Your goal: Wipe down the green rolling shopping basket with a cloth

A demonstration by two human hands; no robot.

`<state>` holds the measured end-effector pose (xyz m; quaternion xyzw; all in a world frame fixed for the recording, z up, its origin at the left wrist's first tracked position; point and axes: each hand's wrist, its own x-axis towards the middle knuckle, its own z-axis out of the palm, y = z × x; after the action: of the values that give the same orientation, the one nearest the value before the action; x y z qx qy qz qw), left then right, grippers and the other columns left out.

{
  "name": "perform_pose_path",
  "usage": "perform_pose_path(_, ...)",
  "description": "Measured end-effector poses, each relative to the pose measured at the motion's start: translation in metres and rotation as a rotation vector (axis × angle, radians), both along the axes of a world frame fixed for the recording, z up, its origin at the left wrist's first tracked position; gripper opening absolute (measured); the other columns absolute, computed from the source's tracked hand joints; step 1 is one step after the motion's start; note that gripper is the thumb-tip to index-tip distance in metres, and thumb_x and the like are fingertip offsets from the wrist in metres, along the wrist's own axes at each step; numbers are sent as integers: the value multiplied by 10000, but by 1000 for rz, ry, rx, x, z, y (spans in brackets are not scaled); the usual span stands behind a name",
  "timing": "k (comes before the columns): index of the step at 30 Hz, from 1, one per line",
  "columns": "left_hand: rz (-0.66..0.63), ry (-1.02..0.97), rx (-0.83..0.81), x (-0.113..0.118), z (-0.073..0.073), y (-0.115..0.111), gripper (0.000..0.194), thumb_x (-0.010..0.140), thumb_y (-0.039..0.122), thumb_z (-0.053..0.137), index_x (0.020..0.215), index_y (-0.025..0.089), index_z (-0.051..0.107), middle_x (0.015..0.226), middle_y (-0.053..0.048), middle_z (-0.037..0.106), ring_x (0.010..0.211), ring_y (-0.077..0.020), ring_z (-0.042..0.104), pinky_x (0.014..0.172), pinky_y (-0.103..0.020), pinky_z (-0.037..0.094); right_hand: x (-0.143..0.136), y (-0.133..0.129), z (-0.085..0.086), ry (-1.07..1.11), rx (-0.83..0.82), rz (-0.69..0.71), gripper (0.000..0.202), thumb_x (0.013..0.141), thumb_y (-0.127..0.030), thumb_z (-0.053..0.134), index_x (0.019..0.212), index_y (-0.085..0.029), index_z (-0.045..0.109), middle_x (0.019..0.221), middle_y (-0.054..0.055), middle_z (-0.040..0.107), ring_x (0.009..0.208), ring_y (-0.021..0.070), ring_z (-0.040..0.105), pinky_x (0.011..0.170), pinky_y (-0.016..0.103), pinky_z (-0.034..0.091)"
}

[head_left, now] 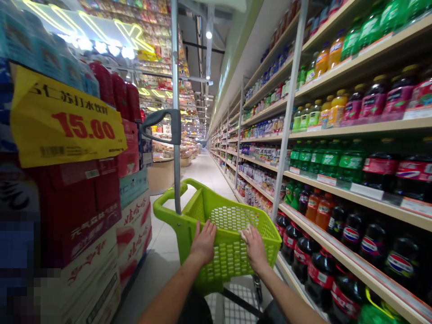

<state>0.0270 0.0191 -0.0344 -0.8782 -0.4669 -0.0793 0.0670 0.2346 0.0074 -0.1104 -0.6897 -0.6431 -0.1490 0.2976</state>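
A green plastic shopping cart basket (232,256) with perforated walls stands in front of me, turned slightly. My left hand (203,243) rests on the near rim, its fingers laid over the edge. At the right part of the same rim is my right hand (254,247), with fingers bent round a small crumpled whitish item (245,232). The basket shows nothing inside. A grey metal pole (176,162) with a dark grey handle (165,127) rises from the cart's left side.
Shelves of bottled drinks (337,180) run along the right. Stacked drink boxes (91,261) with a yellow price sign (67,119) stand close on the left. A pale tiled aisle floor (205,173) stretches ahead, past display stands on its left.
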Motion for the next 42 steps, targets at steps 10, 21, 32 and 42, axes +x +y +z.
perform_pose_path(10, 46, -111, 42, 9, -4, 1, 597, 729, 134, 333, 1325, 114, 303, 1408, -89, 313, 1328, -206, 174, 1084, -502, 26, -28, 2, 20, 88, -61, 89, 498, 709, -30, 415, 1151, -215, 554, 1328, 112, 419, 1245, 262, 328, 989, 492, 268)
perform_pose_path(21, 13, -220, 55, 74, -12, -3, 333, 842, 331, 349, 1135, 243, 479, 1188, -69, 513, 1113, -228, 446, 1043, -555, 121, -21, -7, 15, 155, -235, 296, 802, 598, -70, 444, 1369, -118, 229, 1388, 152, 322, 1285, 255, 266, 1037, 495, 183)
perform_pose_path(32, 119, -65, 337, -50, 20, 24, 433, 833, 123, 263, 1208, 250, 439, 1324, -43, 443, 1220, -201, 378, 1085, -487, 19, -1, -23, 8, -16, -267, 104, 746, 601, -40, 400, 1336, -147, 337, 1383, 101, 346, 1281, 238, 272, 1047, 495, 115)
perform_pose_path(42, -35, -34, 229, -16, 9, 22, 442, 832, 118, 271, 1225, 246, 429, 1310, -30, 464, 1203, -153, 408, 1100, -428, 85, 12, -30, -3, -62, -233, 89, 740, 598, -10, 373, 1321, -167, 365, 1364, 83, 383, 1268, 220, 300, 1041, 493, 142)
